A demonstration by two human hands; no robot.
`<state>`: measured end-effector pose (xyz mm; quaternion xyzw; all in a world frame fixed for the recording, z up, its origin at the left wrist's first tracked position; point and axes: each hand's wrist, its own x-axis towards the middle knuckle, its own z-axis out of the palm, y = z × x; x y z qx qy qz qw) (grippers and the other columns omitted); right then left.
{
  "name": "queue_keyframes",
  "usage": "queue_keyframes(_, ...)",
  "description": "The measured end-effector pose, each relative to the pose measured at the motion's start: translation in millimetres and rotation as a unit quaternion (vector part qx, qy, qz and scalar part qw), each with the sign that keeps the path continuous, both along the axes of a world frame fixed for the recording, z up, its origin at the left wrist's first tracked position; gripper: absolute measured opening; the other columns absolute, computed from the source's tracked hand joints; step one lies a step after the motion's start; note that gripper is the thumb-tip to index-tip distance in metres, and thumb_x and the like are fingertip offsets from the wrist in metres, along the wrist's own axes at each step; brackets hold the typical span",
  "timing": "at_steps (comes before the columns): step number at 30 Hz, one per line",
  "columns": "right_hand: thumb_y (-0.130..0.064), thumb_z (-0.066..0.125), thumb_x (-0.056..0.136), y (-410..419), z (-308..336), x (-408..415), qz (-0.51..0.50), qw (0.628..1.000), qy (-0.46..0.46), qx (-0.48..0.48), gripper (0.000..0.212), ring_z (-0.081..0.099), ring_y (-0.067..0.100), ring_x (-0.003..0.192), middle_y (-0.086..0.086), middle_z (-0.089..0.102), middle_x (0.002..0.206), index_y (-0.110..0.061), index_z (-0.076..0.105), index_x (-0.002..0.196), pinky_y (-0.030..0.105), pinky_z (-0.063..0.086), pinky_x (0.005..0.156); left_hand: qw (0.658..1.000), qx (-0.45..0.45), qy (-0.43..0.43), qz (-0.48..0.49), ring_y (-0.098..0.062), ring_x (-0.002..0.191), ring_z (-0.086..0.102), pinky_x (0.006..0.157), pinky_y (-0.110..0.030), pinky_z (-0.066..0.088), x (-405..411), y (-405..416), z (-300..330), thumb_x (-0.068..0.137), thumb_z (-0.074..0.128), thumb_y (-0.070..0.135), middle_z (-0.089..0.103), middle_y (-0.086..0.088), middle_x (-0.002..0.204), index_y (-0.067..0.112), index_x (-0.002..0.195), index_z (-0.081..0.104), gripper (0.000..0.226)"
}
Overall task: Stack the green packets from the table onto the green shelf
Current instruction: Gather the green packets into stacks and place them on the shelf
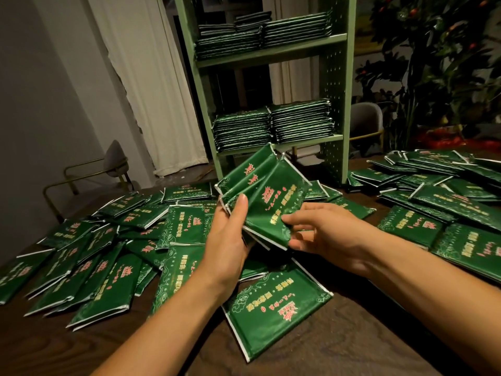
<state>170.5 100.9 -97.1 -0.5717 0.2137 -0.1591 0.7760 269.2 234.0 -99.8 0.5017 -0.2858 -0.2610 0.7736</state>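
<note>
The left hand (230, 229) grips a fanned bundle (264, 198) of green packets above the tabletop (339, 335), thumb on top; the right hand (322, 230) pinches the bundle's near corner. The step looks like squaring the bundle before shelving. It would go best by tapping the edges flush, since the slick wrappers seem prone to slide, then carrying it flat to the shelf (336, 85), onto a stack (301, 120). Many loose packets (108, 256) remain, so much is left.

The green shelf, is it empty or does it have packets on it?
Not empty. The green shelf carries packet stacks on two levels.
</note>
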Motion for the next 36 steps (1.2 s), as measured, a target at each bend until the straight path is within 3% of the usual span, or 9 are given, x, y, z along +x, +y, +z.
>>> queue_keyframes(5, -0.001, 0.067, 0.090, 7, 6, -3, 0.023, 0.999, -0.004, 0.027, 0.012, 0.069, 0.015, 0.062, 0.010, 0.073, 0.074, -0.003, 0.060, 0.081, 0.027, 0.062, 0.063, 0.995, 0.037, -0.087, 0.012, -0.024, 0.102, 0.072, 0.088, -0.036, 0.057, 5, 0, -4, 0.082, 0.072, 0.028, 0.076, -0.003, 0.109, 0.010, 0.128, 0.056, 0.052)
queue_keyframes(7, -0.011, 0.072, 0.089, 8, 4, -3, 0.031, 0.997, 0.033, -0.065, 0.012, 0.073, 0.019, 0.076, 0.011, 0.076, 0.086, -0.002, 0.063, 0.092, 0.034, 0.063, 0.074, 0.989, 0.052, -0.134, 0.044, -0.019, 0.103, 0.073, 0.088, -0.031, 0.059, 7, 0, -7, 0.087, 0.073, 0.008, 0.076, -0.002, 0.109, 0.010, 0.126, 0.058, 0.042)
queue_keyframes(9, -0.027, 0.082, 0.080, 4, 1, -4, -0.027, 0.970, 0.075, -0.229, 0.046, 0.072, 0.017, 0.094, 0.006, 0.073, 0.107, -0.009, 0.059, 0.116, 0.038, 0.060, 0.086, 0.985, 0.054, -0.154, 0.062, -0.013, 0.101, 0.073, 0.081, -0.024, 0.060, 12, 2, -6, 0.089, 0.070, 0.001, 0.077, 0.002, 0.106, 0.014, 0.122, 0.059, 0.037)
queue_keyframes(13, -0.029, 0.088, 0.072, -6, 6, -11, -0.108, 0.936, -0.017, -0.334, 0.085, 0.056, 0.007, 0.121, -0.011, 0.057, 0.133, -0.030, 0.041, 0.143, 0.035, 0.045, 0.105, 0.974, 0.072, -0.204, 0.060, -0.010, 0.093, 0.074, 0.072, -0.018, 0.057, 23, 7, -2, 0.088, 0.070, -0.002, 0.078, 0.007, 0.098, 0.016, 0.114, 0.063, 0.033)
queue_keyframes(18, -0.012, 0.082, 0.081, -9, -3, -4, -0.092, 0.911, -0.046, -0.400, 0.053, 0.063, 0.003, 0.112, -0.013, 0.068, 0.117, -0.024, 0.058, 0.126, 0.039, 0.051, 0.104, 0.953, 0.121, -0.266, 0.073, -0.001, 0.091, 0.072, 0.078, -0.020, 0.058, 29, 8, -6, 0.086, 0.073, -0.003, 0.076, 0.014, 0.095, 0.025, 0.107, 0.062, 0.037)
queue_keyframes(23, -0.017, 0.085, 0.078, -8, -6, -6, -0.044, 0.892, 0.015, -0.449, 0.081, 0.056, -0.012, 0.101, -0.024, 0.054, 0.118, -0.034, 0.037, 0.141, 0.008, 0.048, 0.088, 0.933, 0.179, -0.298, 0.090, 0.002, 0.090, 0.064, 0.089, -0.039, 0.058, 31, 10, -9, 0.087, 0.070, 0.001, 0.060, 0.014, 0.114, 0.028, 0.121, 0.052, 0.048)
queue_keyframes(30, -0.004, 0.067, 0.089, -2, -10, -10, 0.003, 0.871, 0.021, -0.491, 0.048, 0.065, -0.001, 0.096, -0.011, 0.064, 0.111, -0.027, 0.045, 0.124, 0.018, 0.055, 0.081, 0.924, 0.226, -0.304, 0.047, -0.045, 0.071, 0.060, 0.065, -0.064, 0.051, 27, 8, -15, 0.081, 0.059, 0.010, 0.067, -0.026, 0.100, 0.042, 0.118, 0.040, 0.052)
queue_keyframes(33, -0.006, 0.062, 0.092, -1, -9, -12, 0.013, 0.867, 0.029, -0.498, 0.043, 0.065, 0.005, 0.096, -0.008, 0.064, 0.112, -0.029, 0.042, 0.123, 0.027, 0.055, 0.083, 0.905, 0.262, -0.333, 0.045, -0.039, 0.069, 0.060, 0.064, -0.056, 0.053, 28, 9, -16, 0.081, 0.057, 0.017, 0.064, -0.030, 0.096, 0.044, 0.118, 0.035, 0.051)
queue_keyframes(36, -0.007, 0.058, 0.097, -3, -8, -12, 0.024, 0.867, 0.033, -0.496, 0.040, 0.064, 0.006, 0.096, -0.009, 0.064, 0.112, -0.032, 0.041, 0.123, 0.033, 0.055, 0.087, 0.899, 0.271, -0.341, 0.046, -0.011, 0.054, 0.046, 0.051, -0.026, 0.042, 29, 9, -18, 0.092, 0.057, 0.008, 0.057, -0.013, 0.078, 0.040, 0.122, 0.033, 0.050)
